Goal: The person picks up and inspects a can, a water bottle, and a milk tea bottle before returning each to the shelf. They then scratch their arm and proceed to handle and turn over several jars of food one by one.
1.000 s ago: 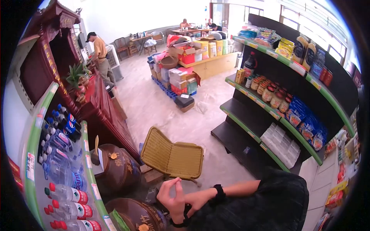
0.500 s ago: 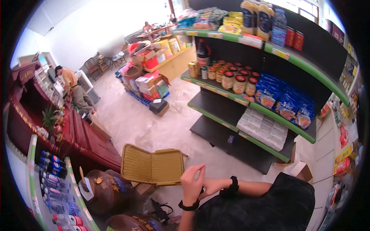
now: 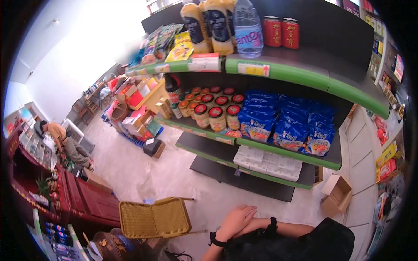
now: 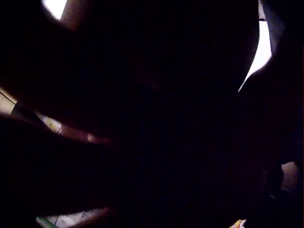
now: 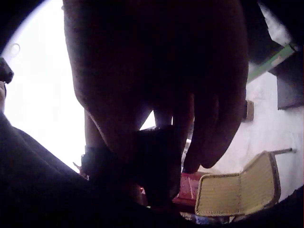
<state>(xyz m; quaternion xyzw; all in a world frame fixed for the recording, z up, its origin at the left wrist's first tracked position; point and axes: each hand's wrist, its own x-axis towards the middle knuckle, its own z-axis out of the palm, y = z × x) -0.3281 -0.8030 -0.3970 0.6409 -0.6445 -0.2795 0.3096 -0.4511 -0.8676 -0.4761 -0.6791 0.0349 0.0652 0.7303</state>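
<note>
Both bare hands are together low in the head view, with black bands on the wrists. My left hand [image 3: 235, 221] lies over my right hand [image 3: 255, 224], its fingers extended and close together, with no object seen in it. Most of the right fingers are hidden there. The right wrist view has the dark right hand [image 5: 166, 71] with fingers hanging loosely down beside a black object [image 5: 159, 164] at the other wrist. Darkness fills nearly all of the left wrist view, so no finger can be made out there.
A shelf [image 3: 283, 71] holds jars [image 3: 215, 117], blue packets [image 3: 257, 124], bottles and red cans [image 3: 290, 34]. A wicker chair [image 3: 154, 219] stands at lower left, an open carton [image 3: 336, 195] at right. Farther left, a person [image 3: 65, 141] bends beside a red cabinet [image 3: 82, 191].
The head view has swung right and the shelf looks larger. My left hand, raised with fingertips close together before, now lies flatter across my right hand.
</note>
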